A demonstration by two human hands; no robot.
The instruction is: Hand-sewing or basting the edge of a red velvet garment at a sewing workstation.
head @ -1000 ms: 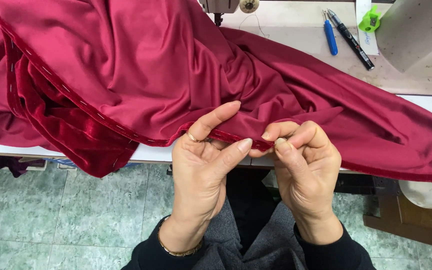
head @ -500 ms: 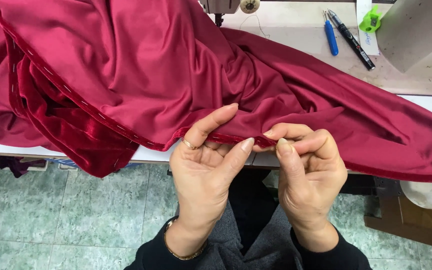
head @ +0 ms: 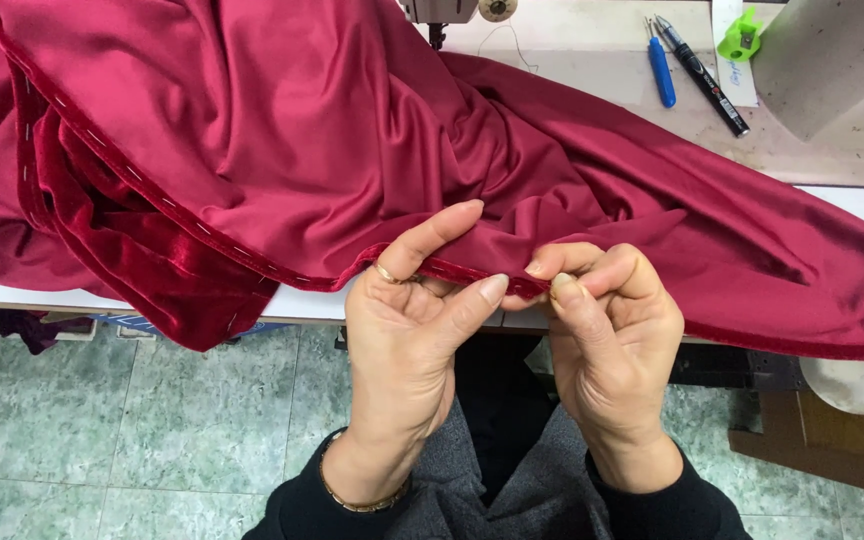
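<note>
The folded hem of the dark red fabric runs nearly level, left to right, across the near lip of the pale surface, and both hands meet on it from below. The left hand pinches the hem with its forefinger lying over the top and its thumb pressed up from beneath, so its fingers are closed on the cloth. The right hand is curled just beside it, thumb and forefinger closed together at the hem's edge; whether they grip the cloth itself or a thread or pin there is too small to tell. The two pinches sit almost touching, so the hem's long axis passes straight from one hand into the other, with the right hand on the stretch that continues toward the lower right and the left hand on the stretch carrying the white basting stitches up to the left. The bulk of the fabric lies heaped on the surface beyond the fingers, a velvet fold drooping over the edge. Well apart, at the far right, rest a blue tool and a black pen.
</note>
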